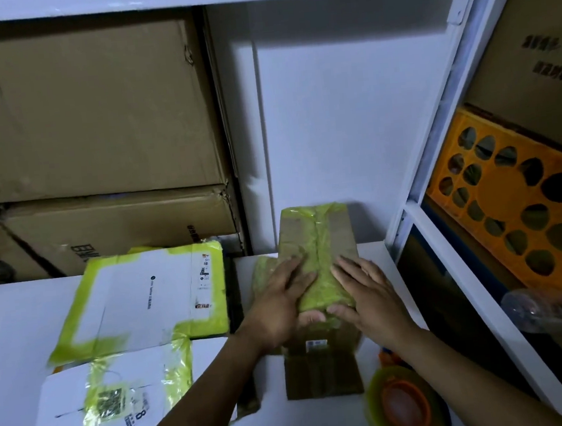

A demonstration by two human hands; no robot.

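Note:
A brown cardboard box point(316, 240) wrapped with yellow-green tape lies on the white table point(9, 325), a little right of centre. My left hand point(281, 302) lies flat on its left side with straight fingers. My right hand point(366, 290) lies flat on its right side. Both thumbs meet at the box's near edge. A flattened brown flap with a small label point(316, 344) sticks out toward me below the hands.
Two white parcels with yellow-green tape point(143, 294) point(113, 407) lie at the left. A roll of yellow-green tape point(406, 406) sits at the near right. Large cartons point(84, 111) are stacked behind. A white rack point(438, 149) at the right holds an orange crate point(518, 200) and a plastic bottle point(556, 310).

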